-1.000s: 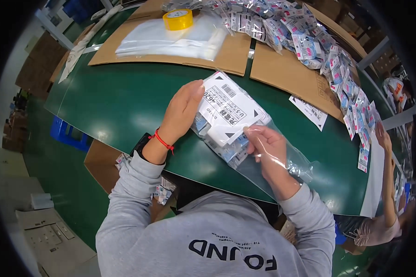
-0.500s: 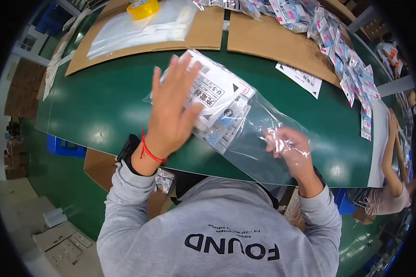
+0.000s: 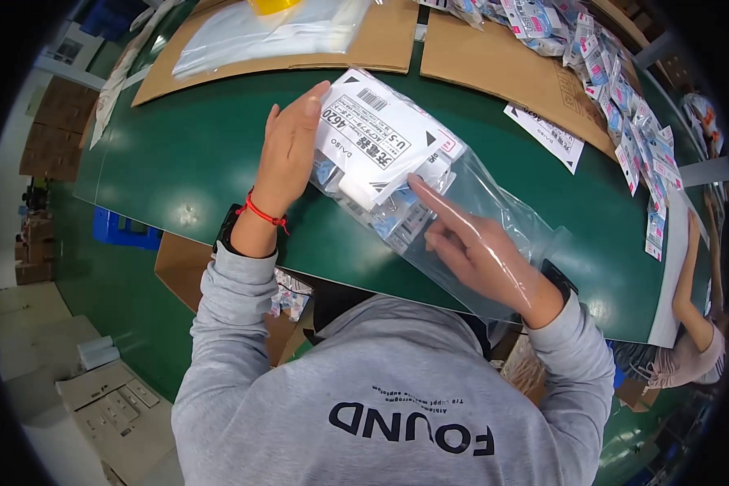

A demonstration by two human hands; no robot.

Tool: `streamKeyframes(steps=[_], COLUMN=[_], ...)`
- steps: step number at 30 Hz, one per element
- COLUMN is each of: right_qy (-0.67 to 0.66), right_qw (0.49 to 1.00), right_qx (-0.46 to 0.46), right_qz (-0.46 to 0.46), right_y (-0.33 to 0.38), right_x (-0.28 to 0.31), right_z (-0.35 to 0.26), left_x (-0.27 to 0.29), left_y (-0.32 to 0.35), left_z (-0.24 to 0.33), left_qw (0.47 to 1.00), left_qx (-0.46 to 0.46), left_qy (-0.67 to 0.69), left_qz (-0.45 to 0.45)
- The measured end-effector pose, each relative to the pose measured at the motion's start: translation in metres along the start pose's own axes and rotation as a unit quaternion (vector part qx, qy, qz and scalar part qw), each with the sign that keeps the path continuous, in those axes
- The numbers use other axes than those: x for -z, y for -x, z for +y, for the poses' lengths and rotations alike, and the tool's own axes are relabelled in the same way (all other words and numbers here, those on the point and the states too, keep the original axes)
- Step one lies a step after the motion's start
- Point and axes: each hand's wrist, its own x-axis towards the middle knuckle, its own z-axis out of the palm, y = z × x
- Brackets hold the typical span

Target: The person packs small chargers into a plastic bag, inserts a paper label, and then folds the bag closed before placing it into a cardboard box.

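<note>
A clear plastic bag (image 3: 506, 211) lies slantwise on the green table, its mouth toward my right forearm. Inside are several small white-and-blue retail packs (image 3: 409, 231), with a white printed label sheet (image 3: 385, 134) on top of them. My left hand (image 3: 290, 154) is held along the bag's left end, fingers extended and beside the label sheet's edge. My right hand (image 3: 482, 251) reaches into the bag through its mouth. Its index finger points out straight to the label sheet's lower corner, while the other fingers are partly curled; nothing shows in its grip.
Two cardboard sheets (image 3: 494, 77) lie along the far side; a stack of clear bags (image 3: 259, 44) and a yellow tape roll (image 3: 274, 6) rest on the left one. Retail packs (image 3: 624, 113) are heaped at far right. Near them lies a loose printed sheet (image 3: 547, 136). Another person's arm (image 3: 686, 283) is at right.
My right hand has moved deeper into the bag, index finger now extended to the label sheet. My left hand has slid off the label to the bag's left end.
</note>
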Motion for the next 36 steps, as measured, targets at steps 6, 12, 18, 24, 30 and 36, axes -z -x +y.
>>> streamKeyframes(steps=[6, 12, 18, 24, 30, 36], right_qy=[0.190, 0.284, 0.245, -0.002, -0.081, -0.120], right_qw=[0.981, 0.954, 0.967, 0.987, 0.965, 0.983], right_qx=[-0.019, -0.064, -0.018, 0.020, -0.211, -0.109], right_qz=[0.036, 0.074, 0.073, 0.161, 0.132, 0.081], right_y=[-0.009, -0.022, -0.009, 0.049, 0.134, 0.142], right_x=[-0.008, -0.009, -0.009, 0.008, 0.044, 0.028], right_z=[-0.009, -0.009, -0.004, 0.026, 0.020, 0.009], left_x=[-0.004, -0.004, -0.007, 0.000, -0.029, -0.100], left_y=[0.003, 0.004, 0.002, 0.006, 0.061, 0.114], left_z=[-0.005, -0.007, -0.006, -0.006, 0.070, 0.101], left_qw=[0.997, 0.994, 0.982, 0.985, 0.906, 0.845], left_qx=[-0.063, -0.081, -0.121, -0.131, -0.391, -0.523], left_qy=[-0.041, -0.047, -0.141, -0.097, -0.138, -0.076], left_qz=[0.036, 0.048, 0.041, 0.047, -0.083, -0.081])
